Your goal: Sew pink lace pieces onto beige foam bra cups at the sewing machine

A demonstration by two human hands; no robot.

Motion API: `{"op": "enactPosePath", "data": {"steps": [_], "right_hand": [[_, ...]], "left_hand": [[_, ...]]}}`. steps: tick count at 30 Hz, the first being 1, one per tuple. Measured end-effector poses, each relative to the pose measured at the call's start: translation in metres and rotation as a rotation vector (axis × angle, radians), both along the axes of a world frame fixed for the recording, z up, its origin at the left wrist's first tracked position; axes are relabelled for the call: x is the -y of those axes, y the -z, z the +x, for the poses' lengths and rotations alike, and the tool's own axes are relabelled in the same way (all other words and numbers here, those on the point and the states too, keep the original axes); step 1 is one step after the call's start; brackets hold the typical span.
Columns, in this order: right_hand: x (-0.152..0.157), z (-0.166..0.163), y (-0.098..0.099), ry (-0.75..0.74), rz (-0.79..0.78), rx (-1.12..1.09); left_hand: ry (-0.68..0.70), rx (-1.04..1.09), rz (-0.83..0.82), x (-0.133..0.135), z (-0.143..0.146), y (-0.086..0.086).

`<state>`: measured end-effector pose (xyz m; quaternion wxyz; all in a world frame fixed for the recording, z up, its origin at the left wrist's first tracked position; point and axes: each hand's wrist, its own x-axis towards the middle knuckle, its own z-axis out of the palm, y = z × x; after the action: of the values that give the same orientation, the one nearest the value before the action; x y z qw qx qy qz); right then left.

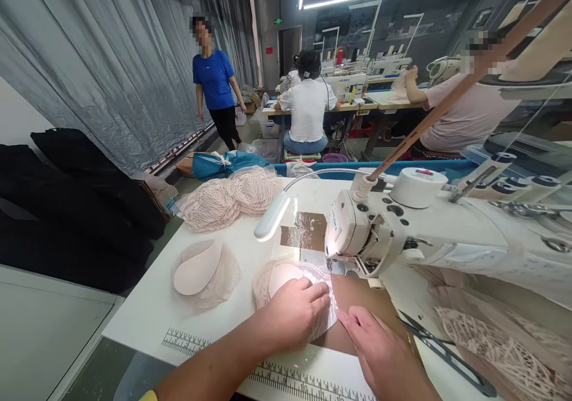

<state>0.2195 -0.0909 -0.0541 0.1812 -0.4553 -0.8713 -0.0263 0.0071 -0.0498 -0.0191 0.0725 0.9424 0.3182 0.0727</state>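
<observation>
My left hand lies flat on a beige lace bra cup, fingers pressed down on the lace edge near the needle of the white sewing machine. To its right, my right hand rests flat on the brown patch of the table, its fingertips touching the lace edge. Another padded cup lies on the white table to the left.
A pile of lace cups sits at the table's far left, a white gooseneck lamp bends over the middle, and black scissors lie at the right beside loose lace. Other people sit at machines beyond; one stands in blue.
</observation>
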Motion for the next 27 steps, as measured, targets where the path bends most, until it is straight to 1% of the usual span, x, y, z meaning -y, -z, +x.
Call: {"op": "enactPosePath", "data": {"steps": [6, 9, 13, 16, 22, 27], "right_hand": [[-0.001, -0.002, 0.001, 0.008, 0.014, -0.015], [-0.005, 0.000, -0.001, 0.004, -0.036, 0.000], [-0.015, -0.001, -0.008, -0.013, -0.105, 0.037], [-0.026, -0.004, -0.013, -0.013, -0.112, 0.060], [-0.041, -0.010, -0.013, 0.022, -0.044, 0.048], [-0.042, -0.010, -0.006, 0.028, 0.046, 0.033]], "left_hand": [[-0.024, 0.045, -0.020, -0.002, 0.000, 0.003], [-0.009, 0.051, -0.014, -0.005, 0.000, 0.002], [0.019, 0.048, 0.006, -0.016, -0.002, 0.002], [0.047, 0.036, 0.023, -0.028, -0.004, 0.003], [0.022, -0.011, 0.047, -0.046, -0.004, -0.003], [0.023, -0.022, 0.056, -0.049, -0.005, -0.010]]}}
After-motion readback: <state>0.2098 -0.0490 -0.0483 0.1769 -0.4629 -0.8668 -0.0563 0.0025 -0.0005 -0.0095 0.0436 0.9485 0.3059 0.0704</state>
